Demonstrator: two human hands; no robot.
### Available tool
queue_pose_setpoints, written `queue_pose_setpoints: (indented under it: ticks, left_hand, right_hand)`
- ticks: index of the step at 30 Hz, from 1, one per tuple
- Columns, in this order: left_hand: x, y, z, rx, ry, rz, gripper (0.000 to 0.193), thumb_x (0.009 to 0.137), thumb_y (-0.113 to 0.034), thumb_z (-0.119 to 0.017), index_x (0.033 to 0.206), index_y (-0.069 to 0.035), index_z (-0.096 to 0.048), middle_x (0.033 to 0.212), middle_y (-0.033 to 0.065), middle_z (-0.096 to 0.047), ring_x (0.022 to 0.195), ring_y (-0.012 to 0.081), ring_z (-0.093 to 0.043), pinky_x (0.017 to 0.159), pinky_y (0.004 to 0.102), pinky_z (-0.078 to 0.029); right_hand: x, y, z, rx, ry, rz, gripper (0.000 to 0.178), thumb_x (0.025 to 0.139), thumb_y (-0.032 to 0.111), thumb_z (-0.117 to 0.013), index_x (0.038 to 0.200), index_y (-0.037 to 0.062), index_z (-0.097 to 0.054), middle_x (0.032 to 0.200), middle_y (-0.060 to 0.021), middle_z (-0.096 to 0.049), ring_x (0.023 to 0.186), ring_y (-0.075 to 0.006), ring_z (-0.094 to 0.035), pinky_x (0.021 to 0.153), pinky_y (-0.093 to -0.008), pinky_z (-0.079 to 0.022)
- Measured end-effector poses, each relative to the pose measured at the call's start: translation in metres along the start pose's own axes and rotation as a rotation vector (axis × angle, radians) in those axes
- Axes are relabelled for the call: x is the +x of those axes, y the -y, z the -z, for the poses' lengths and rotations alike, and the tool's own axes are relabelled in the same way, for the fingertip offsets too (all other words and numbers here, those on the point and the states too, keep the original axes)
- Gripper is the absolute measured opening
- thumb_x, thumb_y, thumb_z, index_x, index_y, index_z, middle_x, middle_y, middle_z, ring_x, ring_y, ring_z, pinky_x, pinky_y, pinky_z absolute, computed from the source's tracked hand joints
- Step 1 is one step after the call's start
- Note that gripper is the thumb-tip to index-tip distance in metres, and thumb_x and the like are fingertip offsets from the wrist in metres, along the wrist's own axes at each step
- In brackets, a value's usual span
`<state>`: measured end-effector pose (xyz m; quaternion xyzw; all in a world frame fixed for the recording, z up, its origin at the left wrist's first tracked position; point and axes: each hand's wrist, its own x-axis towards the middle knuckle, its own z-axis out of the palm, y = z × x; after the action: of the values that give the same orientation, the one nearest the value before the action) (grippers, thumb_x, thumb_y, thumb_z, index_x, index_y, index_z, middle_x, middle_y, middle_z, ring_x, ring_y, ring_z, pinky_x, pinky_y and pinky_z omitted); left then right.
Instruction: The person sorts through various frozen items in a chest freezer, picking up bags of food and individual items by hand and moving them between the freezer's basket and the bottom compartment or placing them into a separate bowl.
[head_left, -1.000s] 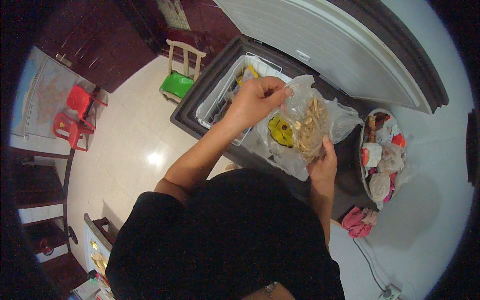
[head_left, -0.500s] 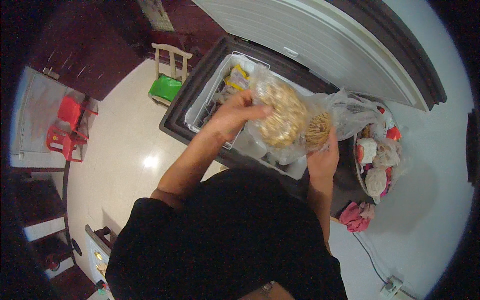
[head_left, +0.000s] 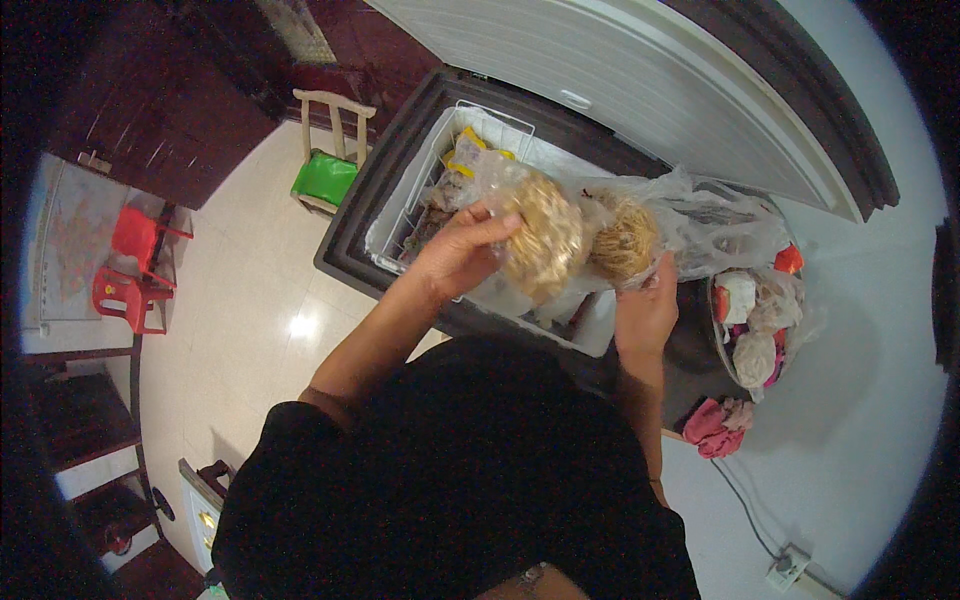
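Observation:
Over the open chest freezer [head_left: 345,225], my left hand [head_left: 462,252] is closed on a clear-wrapped bundle of dried noodles [head_left: 545,245], thumb on top. My right hand [head_left: 645,318] grips the lower edge of a second pale noodle bundle [head_left: 625,242], beside the first. A thin clear plastic bag [head_left: 725,225] trails from this bundle toward the right. Whether both bundles share one bag, I cannot tell. Below them, part of the freezer's inside is hidden.
A white wire basket [head_left: 412,215] with packaged food sits in the freezer's left end. The raised lid [head_left: 600,110] stands behind. On the right are a round tray [head_left: 722,345] of bagged items and a pink cloth [head_left: 715,430]. A green-seated chair [head_left: 327,178] stands at left.
The bundle in my left hand has turned and shifted slightly left. The second bundle has come up and shows more fully, and the plastic bag is spread wider.

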<state>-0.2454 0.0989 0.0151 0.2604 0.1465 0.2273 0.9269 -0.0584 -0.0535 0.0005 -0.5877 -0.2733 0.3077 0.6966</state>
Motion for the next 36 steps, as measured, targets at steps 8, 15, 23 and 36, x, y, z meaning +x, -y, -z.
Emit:
queue_pose_setpoints:
  ticks: [8,15,23,36]
  left_hand:
    - [0.008,0.026,-0.032,0.366,0.017,-0.07,0.035,0.077,-0.012,-0.067,0.11,-0.004,-0.056,0.105,0.004,-0.06,0.097,0.0146,-0.056,0.088,0.0325,-0.043]
    - [0.01,0.032,-0.027,0.387,0.04,-0.034,0.039,0.077,-0.013,-0.067,0.112,-0.003,-0.054,0.105,0.0055,-0.06,0.094,0.0166,-0.058,0.088,0.0338,-0.044]
    - [0.004,0.015,0.012,0.042,-0.114,-0.044,0.055,0.083,-0.036,-0.054,0.124,-0.001,-0.04,0.116,0.013,-0.054,0.102,0.0242,-0.055,0.089,0.0375,-0.045]
    - [0.0,0.043,-0.007,-0.039,-0.035,-0.007,0.045,0.086,-0.029,-0.056,0.121,-0.005,-0.044,0.11,0.0096,-0.056,0.099,0.024,-0.057,0.086,0.0394,-0.047]
  right_hand:
    - [-0.018,0.003,-0.001,-1.015,0.039,0.453,0.034,0.087,0.007,-0.049,0.119,-0.0017,-0.046,0.121,-0.012,-0.049,0.114,-0.0266,-0.045,0.095,-0.0347,-0.036]
    - [-0.022,0.002,0.012,-1.132,0.049,0.375,0.045,0.075,-0.002,-0.06,0.118,0.0026,-0.05,0.118,-0.0179,-0.051,0.108,-0.031,-0.049,0.093,-0.0362,-0.038]
    - [0.003,-0.025,0.035,-0.649,-0.088,0.223,0.033,0.086,0.016,-0.051,0.116,0.0008,-0.05,0.114,-0.0111,-0.055,0.106,-0.0246,-0.052,0.09,-0.0373,-0.041]
    - [0.01,-0.019,0.027,-0.512,-0.105,0.273,0.027,0.086,0.012,-0.05,0.109,-0.0014,-0.052,0.102,-0.0088,-0.058,0.089,-0.0166,-0.058,0.077,-0.0304,-0.047]
